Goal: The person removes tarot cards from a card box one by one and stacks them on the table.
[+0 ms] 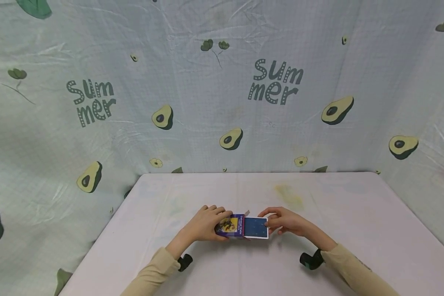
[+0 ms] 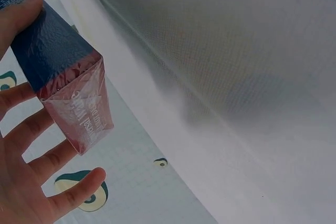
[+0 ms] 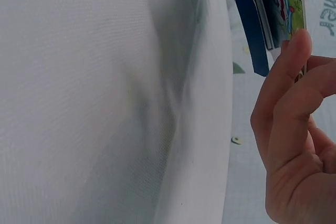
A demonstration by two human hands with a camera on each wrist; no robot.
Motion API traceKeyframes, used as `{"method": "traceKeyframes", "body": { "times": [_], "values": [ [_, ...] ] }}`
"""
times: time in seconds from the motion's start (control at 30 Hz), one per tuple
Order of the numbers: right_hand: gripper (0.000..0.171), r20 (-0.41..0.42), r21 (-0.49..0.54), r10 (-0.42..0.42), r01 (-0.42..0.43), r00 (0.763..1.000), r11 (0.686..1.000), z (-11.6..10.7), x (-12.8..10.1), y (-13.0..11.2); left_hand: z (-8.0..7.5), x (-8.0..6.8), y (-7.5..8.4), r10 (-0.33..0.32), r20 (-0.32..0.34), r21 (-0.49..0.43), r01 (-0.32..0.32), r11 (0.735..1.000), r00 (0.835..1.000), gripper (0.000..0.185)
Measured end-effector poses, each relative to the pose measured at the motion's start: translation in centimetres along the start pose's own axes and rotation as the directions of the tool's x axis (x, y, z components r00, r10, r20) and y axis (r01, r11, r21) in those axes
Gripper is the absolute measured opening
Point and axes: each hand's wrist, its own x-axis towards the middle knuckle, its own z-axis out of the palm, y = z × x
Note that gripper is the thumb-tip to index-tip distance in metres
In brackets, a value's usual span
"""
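My left hand (image 1: 206,224) grips a purple-and-yellow card box (image 1: 231,225) a little above the table, thumb on one side and fingers on the other. In the left wrist view the box (image 2: 55,51) has a dark blue side and a red end with white lettering, under glossy wrap. A deck of cards (image 1: 256,228) with dark blue backs and white edges sticks out of its right end. My right hand (image 1: 286,221) pinches the deck's outer end. In the right wrist view a coloured picture shows on a card (image 3: 290,10), beside the box's blue open flap (image 3: 251,32).
A pale cloth-covered table (image 1: 355,213) lies under both hands. Behind and beside it hangs a light curtain (image 1: 192,82) printed with avocados and lettering. Black wrist cameras (image 1: 311,260) sit on both wrists, close above the tabletop.
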Motion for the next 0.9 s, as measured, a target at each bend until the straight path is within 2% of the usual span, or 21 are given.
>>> {"method": "traceKeyframes", "body": {
  "times": [0.2, 0.43, 0.9],
  "values": [
    [0.042, -0.026, 0.0, 0.014, -0.014, 1.0, 1.0, -0.2, -0.7, 0.2, 0.1, -0.3, -0.2, -0.006, -0.011, 0.019, 0.006, 1.0, 1.0, 0.073],
    [0.042, -0.021, 0.027, 0.025, -0.025, 0.999, 0.999, -0.5, -1.6, 0.7, 0.3, -0.8, -0.4, -0.02, -0.004, 0.016, 0.02, 1.0, 1.0, 0.072],
    [0.04, -0.062, 0.057, 0.037, -0.033, 0.997, 0.998, -1.3, -2.7, 1.1, 0.4, -0.6, -0.4, -0.026, -0.001, 0.009, 0.026, 1.0, 1.0, 0.072]
  ]
}}
